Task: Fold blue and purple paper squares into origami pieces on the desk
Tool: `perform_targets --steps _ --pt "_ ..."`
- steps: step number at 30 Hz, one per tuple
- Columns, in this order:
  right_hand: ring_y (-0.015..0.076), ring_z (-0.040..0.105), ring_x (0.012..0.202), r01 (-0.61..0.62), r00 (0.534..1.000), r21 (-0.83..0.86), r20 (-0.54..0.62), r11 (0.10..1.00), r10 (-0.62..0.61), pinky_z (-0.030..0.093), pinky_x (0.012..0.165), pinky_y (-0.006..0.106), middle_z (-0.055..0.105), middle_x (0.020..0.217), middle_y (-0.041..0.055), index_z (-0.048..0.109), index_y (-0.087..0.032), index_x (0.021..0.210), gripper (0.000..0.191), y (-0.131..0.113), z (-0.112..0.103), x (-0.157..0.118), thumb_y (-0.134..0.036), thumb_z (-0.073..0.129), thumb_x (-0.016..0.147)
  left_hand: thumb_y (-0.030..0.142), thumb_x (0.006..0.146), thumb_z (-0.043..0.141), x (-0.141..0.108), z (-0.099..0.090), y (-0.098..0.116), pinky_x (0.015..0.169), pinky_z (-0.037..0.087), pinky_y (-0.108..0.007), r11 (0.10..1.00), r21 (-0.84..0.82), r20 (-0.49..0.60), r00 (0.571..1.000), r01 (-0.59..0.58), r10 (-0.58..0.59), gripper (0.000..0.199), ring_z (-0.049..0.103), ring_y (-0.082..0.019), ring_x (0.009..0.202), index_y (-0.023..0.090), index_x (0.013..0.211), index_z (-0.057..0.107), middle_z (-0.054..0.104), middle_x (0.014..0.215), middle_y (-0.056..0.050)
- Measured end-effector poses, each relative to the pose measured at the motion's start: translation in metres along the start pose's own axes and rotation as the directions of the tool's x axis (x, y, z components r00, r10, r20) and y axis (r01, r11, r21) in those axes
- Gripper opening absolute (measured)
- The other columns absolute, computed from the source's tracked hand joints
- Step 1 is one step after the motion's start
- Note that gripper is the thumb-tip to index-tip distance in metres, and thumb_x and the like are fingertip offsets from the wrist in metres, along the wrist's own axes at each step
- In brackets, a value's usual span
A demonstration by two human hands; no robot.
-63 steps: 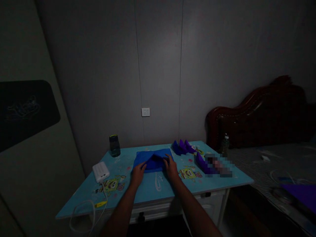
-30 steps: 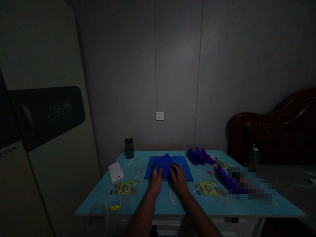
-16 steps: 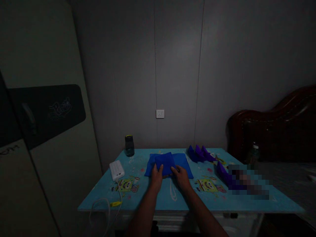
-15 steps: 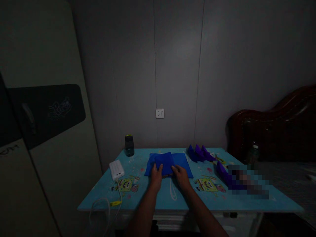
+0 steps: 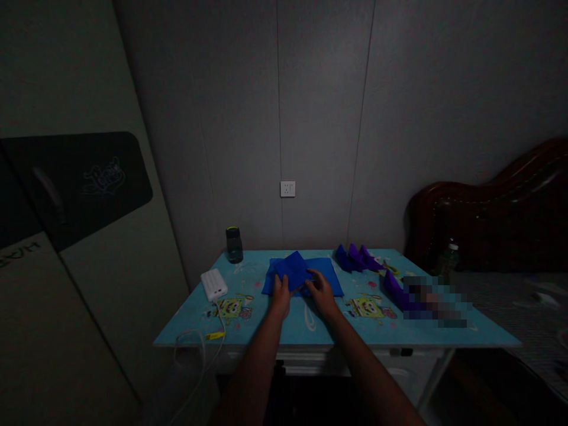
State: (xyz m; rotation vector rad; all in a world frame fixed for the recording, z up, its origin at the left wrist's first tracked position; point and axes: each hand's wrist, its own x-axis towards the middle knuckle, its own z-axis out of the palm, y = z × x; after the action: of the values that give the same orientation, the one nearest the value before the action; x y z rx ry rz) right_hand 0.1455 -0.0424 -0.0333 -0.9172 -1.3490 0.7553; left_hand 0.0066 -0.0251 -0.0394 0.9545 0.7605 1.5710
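A folded blue sheet is held above larger blue sheets that lie on the table. My left hand grips its lower left part, thumb on top. At its right corner is my right hand, fingers curled, with thumb and index finger close to the edge; whether they pinch it is too dark to tell. The folded sheet is turned so that one corner points up.
On the blue patterned table stand a dark bottle and a white power bank with a cable. Purple and blue folded boats, scissors and another purple boat lie to the right.
The folded blue sheet has turned, its corner now pointing up. My right hand's fingers have shifted and curled at its right corner. The camera view has tilted down and the table appears higher.
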Motion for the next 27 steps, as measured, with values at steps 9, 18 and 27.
perform_targets --steps 9,18,27 --pt "0.026 0.065 0.09 -0.037 0.999 0.023 -0.028 0.999 0.038 0.046 0.089 0.045 0.074 0.098 0.0107 0.073 -0.018 0.11 0.038 0.007 -0.009 0.003 -0.036 0.064 0.078 0.035 0.069 0.078 0.005 -0.019 0.01 0.083 0.054 -0.038 0.997 0.067 0.086 0.995 0.041 -0.046 0.053 0.068 -0.025 0.097 0.016 0.115 0.06 0.071 0.107 -0.013" --pt "0.0286 0.063 0.109 -0.032 0.999 0.08 0.042 0.996 0.029 0.044 0.098 0.047 0.07 0.118 0.0104 0.069 -0.024 0.118 0.041 0.014 -0.007 0.004 -0.036 0.066 0.079 0.024 0.07 0.076 0.002 -0.029 0.018 0.08 0.054 -0.034 0.996 0.085 0.111 0.994 -0.008 -0.001 0.073 0.068 -0.022 0.093 0.024 0.138 0.048 0.068 0.117 -0.011" --pt "0.0286 0.065 0.097 -0.036 0.999 0.039 0.034 0.999 0.034 0.048 0.088 0.044 0.073 0.107 0.011 0.072 -0.021 0.109 0.041 0.018 -0.009 0.006 -0.046 0.071 0.076 0.036 0.075 0.068 0.003 -0.033 0.018 0.078 0.053 -0.03 0.994 0.107 0.098 0.995 -0.018 0.008 0.041 0.065 -0.023 0.101 0.018 0.112 0.07 0.067 0.119 -0.011"
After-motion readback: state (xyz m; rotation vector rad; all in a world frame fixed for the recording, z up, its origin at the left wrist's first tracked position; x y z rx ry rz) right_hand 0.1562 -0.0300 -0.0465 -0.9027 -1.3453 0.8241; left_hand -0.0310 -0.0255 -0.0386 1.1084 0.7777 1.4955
